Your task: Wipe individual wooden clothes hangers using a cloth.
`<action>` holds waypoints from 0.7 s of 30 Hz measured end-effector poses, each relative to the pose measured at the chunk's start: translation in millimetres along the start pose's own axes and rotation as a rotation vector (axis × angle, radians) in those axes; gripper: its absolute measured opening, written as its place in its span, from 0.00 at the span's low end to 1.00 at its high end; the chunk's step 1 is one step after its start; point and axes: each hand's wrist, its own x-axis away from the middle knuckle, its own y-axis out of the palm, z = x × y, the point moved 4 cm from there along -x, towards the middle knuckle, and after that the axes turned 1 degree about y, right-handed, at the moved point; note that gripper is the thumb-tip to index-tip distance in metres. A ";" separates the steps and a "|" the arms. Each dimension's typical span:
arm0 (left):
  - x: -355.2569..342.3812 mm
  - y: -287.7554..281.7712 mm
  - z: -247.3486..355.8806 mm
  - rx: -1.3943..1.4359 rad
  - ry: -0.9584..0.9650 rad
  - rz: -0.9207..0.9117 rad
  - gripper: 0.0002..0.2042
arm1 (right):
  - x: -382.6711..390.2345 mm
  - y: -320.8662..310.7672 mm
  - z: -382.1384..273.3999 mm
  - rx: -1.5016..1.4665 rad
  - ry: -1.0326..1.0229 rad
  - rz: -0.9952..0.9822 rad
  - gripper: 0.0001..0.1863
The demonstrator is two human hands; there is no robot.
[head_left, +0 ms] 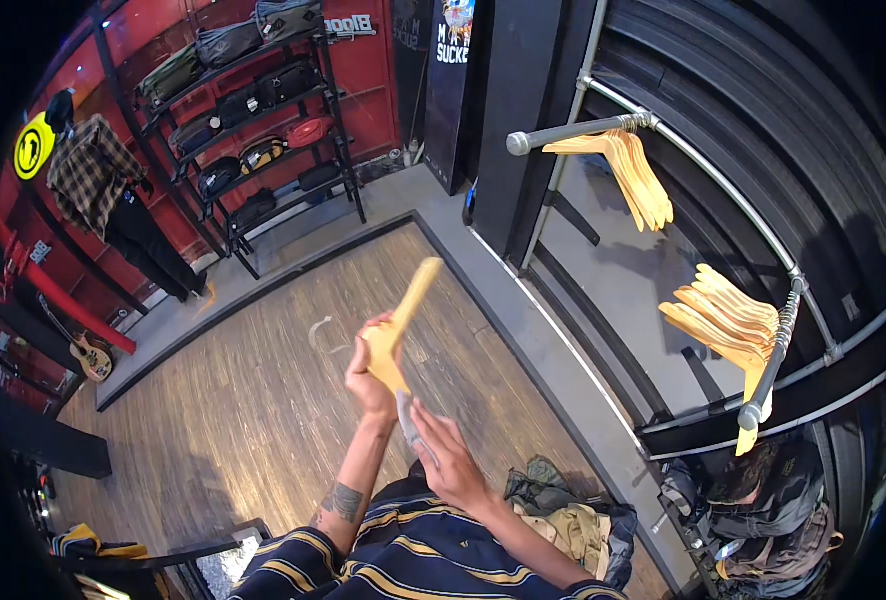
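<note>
In front of my body I hold a pale wooden clothes hanger (415,296), tilted so that one arm points up and away. My left hand (368,372) is closed round its middle. Lower down, my right hand (450,464) presses a grey cloth (406,412) around the hanger's near arm, so that end is mostly hidden. The fingers of my right hand are drawn together over the cloth. Whether the hanger's hook lies inside my left hand cannot be seen.
At right, wooden hangers (635,182) hang on one pipe rail, and more hangers (728,318) on a nearer rail. Folded clothes (573,530) lie close by my right side; backpacks (763,500) stand beyond. A black shelf (233,105) of bags and a dressed mannequin (98,175) stand far left.
</note>
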 end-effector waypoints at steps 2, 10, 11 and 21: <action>18.0 10.5 -18.4 -0.064 -0.146 -0.127 0.23 | -17.8 1.3 -0.8 -0.133 0.038 0.115 0.29; 62.9 66.2 -17.7 -0.216 -0.425 -0.316 0.32 | -80.5 -82.5 45.1 0.317 0.001 0.482 0.30; 62.6 69.0 -16.4 -0.215 -0.425 -0.317 0.32 | -85.1 -99.2 65.0 0.261 0.051 0.561 0.30; 57.4 55.8 -24.1 -0.154 -0.390 -0.338 0.34 | -81.5 -89.7 72.1 0.107 0.093 0.466 0.27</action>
